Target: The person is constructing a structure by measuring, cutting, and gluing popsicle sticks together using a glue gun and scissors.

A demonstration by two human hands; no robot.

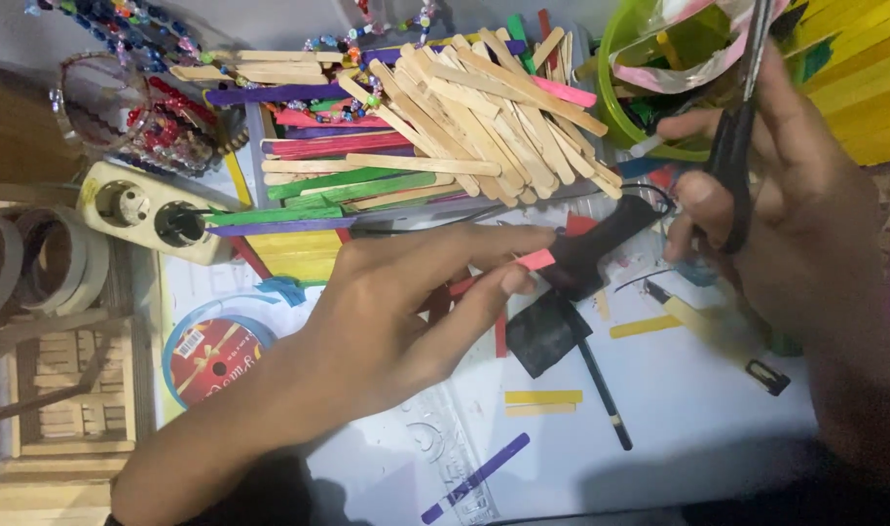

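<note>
My left hand (406, 302) reaches across the white work surface (698, 409) and pinches a short pink stick piece (536, 259) between thumb and fingers. It lies just beside a black glue gun (591, 248). My right hand (805, 214) holds black scissors (742, 136) upright, fingers through the handles, blades pointing up toward a green bowl (620, 107). The two hands are apart, the glue gun between them.
A big heap of plain and coloured craft sticks (435, 136) fills the top middle. A power strip (153, 209), tape rolls (36, 258), a ribbon spool (216, 356) and beads (143, 117) sit left. A pencil (601, 390), a clear ruler (445, 448), a purple stick (479, 475) and yellow stick pieces (542, 397) lie on the surface.
</note>
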